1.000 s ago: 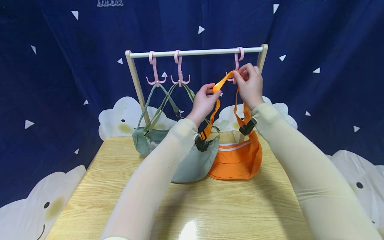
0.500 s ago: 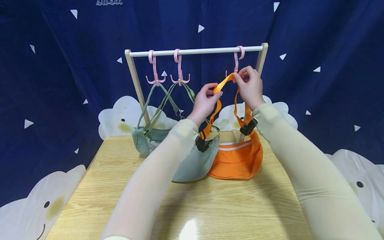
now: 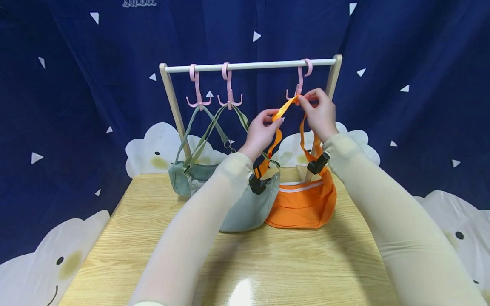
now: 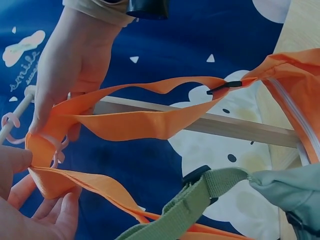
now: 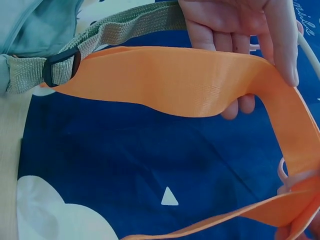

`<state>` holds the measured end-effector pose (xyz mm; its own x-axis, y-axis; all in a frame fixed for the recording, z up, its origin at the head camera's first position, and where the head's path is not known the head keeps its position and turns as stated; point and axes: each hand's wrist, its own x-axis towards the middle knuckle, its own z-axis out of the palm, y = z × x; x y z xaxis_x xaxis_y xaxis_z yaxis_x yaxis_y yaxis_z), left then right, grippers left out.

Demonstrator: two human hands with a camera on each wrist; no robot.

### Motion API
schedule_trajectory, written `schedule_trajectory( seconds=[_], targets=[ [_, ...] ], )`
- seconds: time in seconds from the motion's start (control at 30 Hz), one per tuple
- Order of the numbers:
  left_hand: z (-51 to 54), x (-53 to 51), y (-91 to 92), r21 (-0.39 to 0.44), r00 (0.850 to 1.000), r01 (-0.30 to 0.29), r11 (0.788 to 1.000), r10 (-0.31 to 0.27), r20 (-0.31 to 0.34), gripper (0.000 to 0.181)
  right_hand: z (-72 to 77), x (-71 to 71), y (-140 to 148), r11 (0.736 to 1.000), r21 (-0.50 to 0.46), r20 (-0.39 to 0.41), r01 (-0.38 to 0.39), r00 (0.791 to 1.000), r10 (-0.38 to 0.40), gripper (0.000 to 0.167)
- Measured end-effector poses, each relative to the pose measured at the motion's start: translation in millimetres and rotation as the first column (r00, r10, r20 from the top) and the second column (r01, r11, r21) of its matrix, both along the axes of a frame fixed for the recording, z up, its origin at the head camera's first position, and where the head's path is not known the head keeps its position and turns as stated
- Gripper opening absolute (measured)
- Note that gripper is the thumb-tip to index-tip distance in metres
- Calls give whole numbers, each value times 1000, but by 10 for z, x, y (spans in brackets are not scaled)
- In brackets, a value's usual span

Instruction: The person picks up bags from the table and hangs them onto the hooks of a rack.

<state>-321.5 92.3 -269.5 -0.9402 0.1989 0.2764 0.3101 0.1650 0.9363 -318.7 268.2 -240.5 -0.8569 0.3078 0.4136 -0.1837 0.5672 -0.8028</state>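
An orange waist bag (image 3: 300, 206) stands on the table under the rack's right end, its strap (image 3: 284, 110) raised in a loop. My left hand (image 3: 260, 131) pinches the strap between thumb and fingers. My right hand (image 3: 320, 114) pinches it farther right, close against a pink hook (image 3: 299, 83). In the left wrist view part of the hook (image 4: 61, 150) shows behind the strap, between both hands. Whether the strap rests on a prong cannot be told. One black buckle (image 3: 318, 163) hangs below my right hand, another (image 3: 257, 183) below my left wrist.
Two more pink hooks (image 3: 230, 91) hang left on the white rail (image 3: 264, 66). They carry a green bag (image 3: 178, 180) and a grey-green bag (image 3: 245, 212), partly behind my left arm. The grey-green bag overlaps the orange one. The wooden table (image 3: 306, 263) extends toward me.
My right hand has come down slightly with the strap. The right pink hook has swung a little to the left at its lower end. My left hand has barely moved.
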Motion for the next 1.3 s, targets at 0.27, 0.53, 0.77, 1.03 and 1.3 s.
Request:
schedule_trajectory(
  seconds=[0.27,0.53,0.77,1.03,1.3],
  targets=[
    [-17,0,-21,-5,1000,0,1000,0,3,35,18,-11,22,999,-24,23,-25,999,26,37],
    [-34,1,-31,-17,1000,-20,1000,20,2,35,9,-34,3,1000,-8,56,-28,998,29,39],
    [-70,1,-21,3,1000,-22,1000,22,-19,35,-19,-35,-13,1000,4,58,-20,998,20,41],
    [-109,-6,-14,22,999,-30,999,31,-44,36,-66,-9,-4,999,34,50,-15,999,14,49],
    [-127,-13,-19,15,998,-29,999,29,-57,37,-126,-8,-8,999,41,73,-30,997,27,50]
  ],
)
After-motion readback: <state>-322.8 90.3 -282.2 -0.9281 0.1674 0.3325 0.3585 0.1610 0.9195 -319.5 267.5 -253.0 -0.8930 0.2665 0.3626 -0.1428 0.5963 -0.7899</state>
